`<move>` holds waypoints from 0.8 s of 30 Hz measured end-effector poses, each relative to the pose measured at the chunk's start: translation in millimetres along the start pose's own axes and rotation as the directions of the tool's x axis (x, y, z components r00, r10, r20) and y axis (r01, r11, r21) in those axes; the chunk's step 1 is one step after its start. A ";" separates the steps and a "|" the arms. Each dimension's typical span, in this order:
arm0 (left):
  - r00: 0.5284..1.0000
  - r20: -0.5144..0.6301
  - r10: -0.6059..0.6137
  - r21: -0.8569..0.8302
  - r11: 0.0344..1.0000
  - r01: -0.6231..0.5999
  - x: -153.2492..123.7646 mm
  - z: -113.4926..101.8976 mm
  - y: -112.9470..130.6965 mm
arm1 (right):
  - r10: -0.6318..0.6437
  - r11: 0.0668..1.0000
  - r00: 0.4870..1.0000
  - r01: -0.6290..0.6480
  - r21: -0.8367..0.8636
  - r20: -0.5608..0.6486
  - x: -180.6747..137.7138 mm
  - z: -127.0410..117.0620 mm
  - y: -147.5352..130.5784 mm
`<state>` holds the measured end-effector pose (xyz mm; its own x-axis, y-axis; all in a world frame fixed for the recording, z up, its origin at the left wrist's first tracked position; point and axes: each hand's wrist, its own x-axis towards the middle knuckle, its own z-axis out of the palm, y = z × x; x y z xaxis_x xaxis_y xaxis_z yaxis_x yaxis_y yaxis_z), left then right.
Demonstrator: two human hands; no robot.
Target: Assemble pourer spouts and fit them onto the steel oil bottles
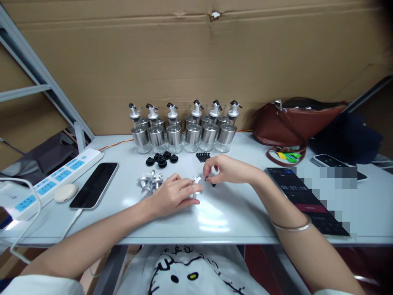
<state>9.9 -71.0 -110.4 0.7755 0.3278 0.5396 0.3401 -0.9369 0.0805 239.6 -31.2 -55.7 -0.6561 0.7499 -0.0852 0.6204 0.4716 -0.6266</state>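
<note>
My left hand [173,195] rests on the pale table [215,221], its fingers closed round a small silver pourer spout [196,182]. My right hand [225,170] hovers just right of it, thumb and forefinger pinching a small black cap [206,178]. Another small black piece [213,185] lies under that hand. A heap of silver spouts [149,182] lies left of my left hand. Black rubber stoppers [161,159] and a small row of black caps [203,156] lie further back.
Several glass bottles with steel sleeves and pourers [184,131] stand in a row at the back. A black phone [95,184], a power strip [52,180] and a white puck [65,192] lie left. A brown bag [294,121] and a timer phone [303,198] sit right.
</note>
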 end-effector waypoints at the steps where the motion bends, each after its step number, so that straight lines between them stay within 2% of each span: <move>1: 1.000 -0.012 0.006 0.010 1.000 -0.006 0.0 0.6 0.0 | -0.005 0.994 1.000 0.005 0.111 0.000 -0.5 -1.1 -0.5; 4: 1.000 -0.026 0.013 0.034 0.999 -0.012 -0.5 3.2 0.0 | -0.007 0.915 0.999 -0.006 0.402 0.031 -2.2 -4.8 -1.5; 6: 1.000 -0.021 0.007 0.038 0.999 -0.006 -1.3 5.0 0.2 | -0.003 0.871 0.999 -0.017 0.491 0.040 -3.3 -7.4 -1.8; 10: 0.999 -0.034 0.005 0.049 0.999 -0.003 -2.0 6.6 0.9 | 0.001 0.836 1.000 -0.005 0.549 0.009 -3.9 -10.7 -1.2; 16: 0.999 -0.033 -0.012 0.048 0.999 0.013 0.0 6.7 2.2 | -0.050 0.734 0.999 0.050 0.677 -0.019 -2.3 -5.5 -4.3; 24: 1.000 -0.001 -0.021 0.013 1.000 0.021 -0.5 6.4 3.2 | -0.087 0.723 0.995 0.037 0.690 0.038 3.4 2.6 -5.1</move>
<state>14.0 -73.4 -115.8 0.7679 0.3470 0.5384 0.3627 -0.9284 0.0809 233.1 -32.3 -54.8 -0.7237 0.6876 -0.0597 0.1280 0.0487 -0.9906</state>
